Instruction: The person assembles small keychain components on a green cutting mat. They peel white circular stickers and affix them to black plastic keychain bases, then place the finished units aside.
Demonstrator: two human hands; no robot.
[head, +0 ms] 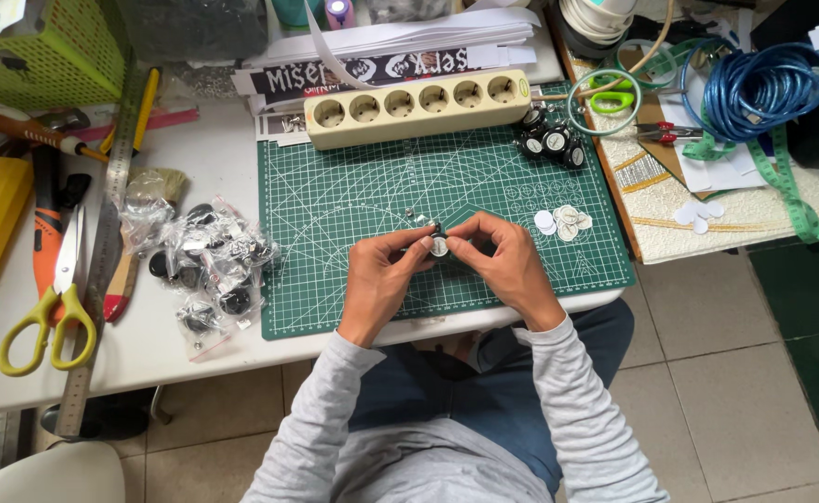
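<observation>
White round disc (pixel 439 247), pinched, both hands

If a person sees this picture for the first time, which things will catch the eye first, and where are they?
At the centre, the left hand and right hand pinch a small round black-and-white part over the green cutting mat. A cream power strip lies along the mat's far edge. Yellow-handled scissors lie at the left, and a coiled blue cable at the far right.
</observation>
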